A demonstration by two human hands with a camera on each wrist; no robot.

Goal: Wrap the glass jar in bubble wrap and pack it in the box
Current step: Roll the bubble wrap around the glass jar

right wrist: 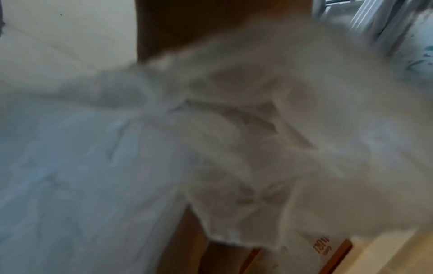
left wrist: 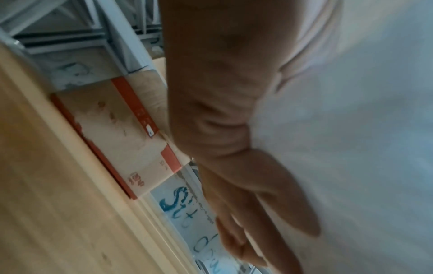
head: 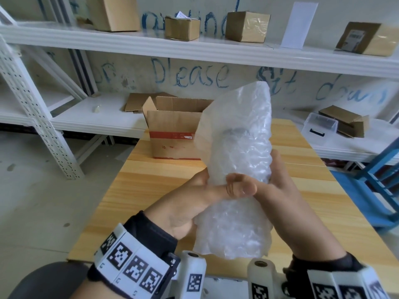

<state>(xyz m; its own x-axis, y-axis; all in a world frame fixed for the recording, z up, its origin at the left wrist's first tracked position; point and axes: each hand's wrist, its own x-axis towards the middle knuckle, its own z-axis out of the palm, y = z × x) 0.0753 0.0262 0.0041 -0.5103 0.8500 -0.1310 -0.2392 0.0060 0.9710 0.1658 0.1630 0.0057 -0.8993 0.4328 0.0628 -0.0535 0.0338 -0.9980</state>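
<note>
Head view: both hands hold a tall bundle of bubble wrap [head: 239, 147] upright above the wooden counter [head: 133, 190]. A dark shape, likely the jar [head: 235, 132], shows faintly through the upper middle of the wrap; its outline is too blurred to tell more. The left hand [head: 194, 203] comes in from the left, its thumb laid across the front of the bundle and the fingers hidden behind, so its grip is grasping the wrap. The right hand [head: 278, 186] cups the bundle's right side from behind, palm against the plastic, thumb meeting the left thumb at the front; its grip is also grasping the wrap. The wrap's loose ends stand free above and hang below the hands.

The box [head: 174, 134] stands open on the counter's far end, behind the bundle and apart from it, flaps up, with a red band on its front.

Left wrist view is blurred: the left hand [left wrist: 222, 111] lies against the wrap [left wrist: 363, 148], with the box [left wrist: 121, 133] on the counter [left wrist: 46, 204] beyond.

Right wrist view is blurred too: crumpled wrap [right wrist: 211, 148] fills most of it, and a corner of the box [right wrist: 328, 248] shows below.

White shelves [head: 194, 46] with several cartons run along the wall.
</note>
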